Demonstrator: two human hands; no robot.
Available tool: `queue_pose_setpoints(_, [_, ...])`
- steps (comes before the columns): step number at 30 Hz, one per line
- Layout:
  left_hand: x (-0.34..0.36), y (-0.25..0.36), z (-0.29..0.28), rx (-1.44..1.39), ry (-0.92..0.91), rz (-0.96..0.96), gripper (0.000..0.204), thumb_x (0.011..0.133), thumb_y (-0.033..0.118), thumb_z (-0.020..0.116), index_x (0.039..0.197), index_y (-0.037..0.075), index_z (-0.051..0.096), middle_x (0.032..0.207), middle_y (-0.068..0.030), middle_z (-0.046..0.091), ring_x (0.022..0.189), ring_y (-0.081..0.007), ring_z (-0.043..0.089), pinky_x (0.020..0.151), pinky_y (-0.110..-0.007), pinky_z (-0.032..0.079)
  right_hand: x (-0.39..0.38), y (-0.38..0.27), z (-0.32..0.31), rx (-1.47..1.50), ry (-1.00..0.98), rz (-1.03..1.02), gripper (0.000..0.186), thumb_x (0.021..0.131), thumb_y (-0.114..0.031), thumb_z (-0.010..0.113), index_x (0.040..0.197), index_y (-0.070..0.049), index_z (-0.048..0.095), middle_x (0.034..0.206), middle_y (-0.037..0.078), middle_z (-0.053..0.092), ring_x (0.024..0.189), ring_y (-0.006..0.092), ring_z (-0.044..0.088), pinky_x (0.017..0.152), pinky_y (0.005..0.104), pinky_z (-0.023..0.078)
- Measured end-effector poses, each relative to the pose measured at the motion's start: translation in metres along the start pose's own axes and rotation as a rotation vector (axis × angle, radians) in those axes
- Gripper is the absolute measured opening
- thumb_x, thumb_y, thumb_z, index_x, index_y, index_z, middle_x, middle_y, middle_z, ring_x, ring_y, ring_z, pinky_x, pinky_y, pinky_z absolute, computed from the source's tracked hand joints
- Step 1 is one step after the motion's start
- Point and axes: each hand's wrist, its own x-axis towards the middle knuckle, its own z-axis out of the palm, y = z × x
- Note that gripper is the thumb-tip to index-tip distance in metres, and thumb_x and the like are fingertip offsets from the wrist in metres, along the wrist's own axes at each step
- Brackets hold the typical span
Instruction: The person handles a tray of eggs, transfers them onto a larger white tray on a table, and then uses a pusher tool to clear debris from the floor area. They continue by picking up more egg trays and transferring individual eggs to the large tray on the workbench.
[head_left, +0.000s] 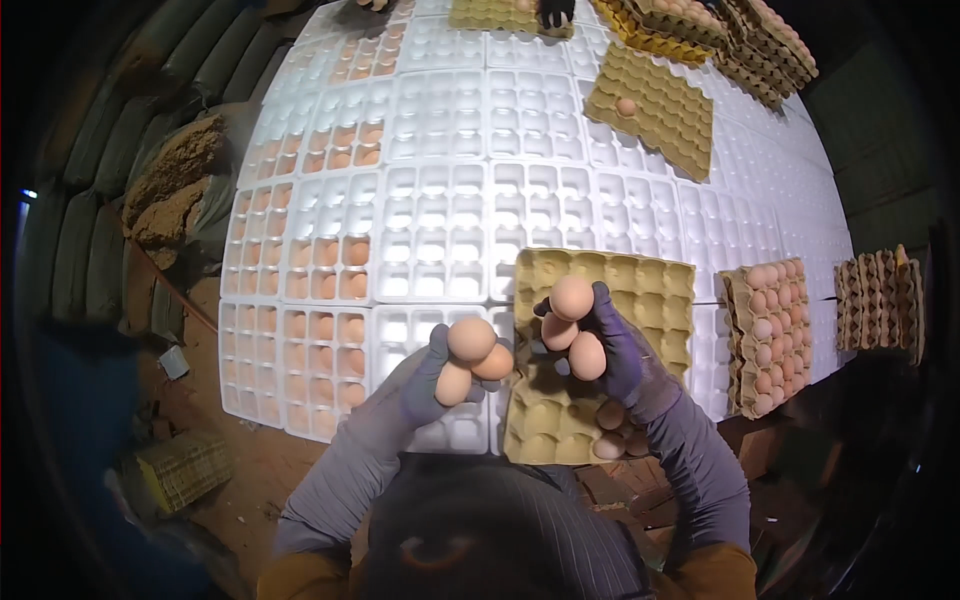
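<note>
Head view: what did each hand hold, and in what grip?

– The gloved left hand was clamped around a left cluster of eggs, three in number. The right hand, also gloved, was clamped around a right cluster of eggs, likewise three.

– Why were they bunched so?

– Presumably so that each shell was braced by its neighbours as well as by the fingers; a cupped hold would share the pressure over several curved surfaces.

– Over what did the clusters lie?

– The left one was above a white tray whose visible cells held no eggs. The right one was above a pulp tray, which lay on top of the white trays. How high either hand stood could not be told.

– And the lower right of that pulp tray?

– It bore several loose eggs, partly hidden by the right forearm. The tray's place beside the torso probably kept them within easy reach.

– What of the surroundings?

– To the left, seated eggs occupied separate cells, an arrangement that likely kept shells from knocking together. To the right, an egg-laden stack stood at the table's near side.
</note>
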Motion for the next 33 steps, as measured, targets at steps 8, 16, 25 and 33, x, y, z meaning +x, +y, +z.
queue_pose_setpoints(8, [-0.024,0.061,-0.228,0.770,0.889,0.466,0.038,0.091,0.027,0.069,0.119,0.002,0.066,0.124,-0.0133,0.060,0.099,-0.0237,0.065,0.083,-0.032,0.052,0.183,0.020,0.139,-0.655,0.088,-0.416,0.041,0.086,-0.035,0.072,0.116,-0.007,0.067,0.125,0.010,0.050,0.091,0.0186,0.059,0.076,0.0304,0.052])
queue_pose_setpoints(16, [0.039,0.109,-0.317,1.587,0.735,0.557,0.033,0.088,0.022,0.068,0.119,0.011,0.068,0.131,-0.0182,0.055,0.108,-0.0324,0.062,0.091,-0.040,0.052,0.290,0.020,0.214,-1.511,0.222,-0.745,0.040,0.078,-0.017,0.068,0.117,-0.016,0.061,0.132,0.014,0.050,0.110,0.0327,0.057,0.085,0.0420,0.054])
queue_pose_setpoints(25, [0.098,0.132,-0.321,1.138,0.711,0.708,0.035,0.087,0.016,0.061,0.121,0.006,0.063,0.115,-0.0152,0.062,0.101,-0.0331,0.064,0.086,-0.041,0.052,0.339,0.012,0.233,-0.863,0.332,-0.774,0.029,0.089,-0.012,0.061,0.118,-0.017,0.063,0.103,0.010,0.060,0.104,0.0297,0.055,0.085,0.0425,0.048])
queue_pose_setpoints(33, [0.162,0.084,-0.296,1.500,0.752,0.775,0.047,0.096,0.021,0.051,0.141,0.009,0.045,0.129,-0.0155,0.053,0.132,-0.0348,0.042,0.116,-0.050,0.022,0.248,0.018,0.216,-0.421,0.367,-0.717,0.037,0.090,0.001,0.051,0.126,-0.005,0.058,0.107,0.015,0.061,0.099,0.0279,0.057,0.090,0.0374,0.046])
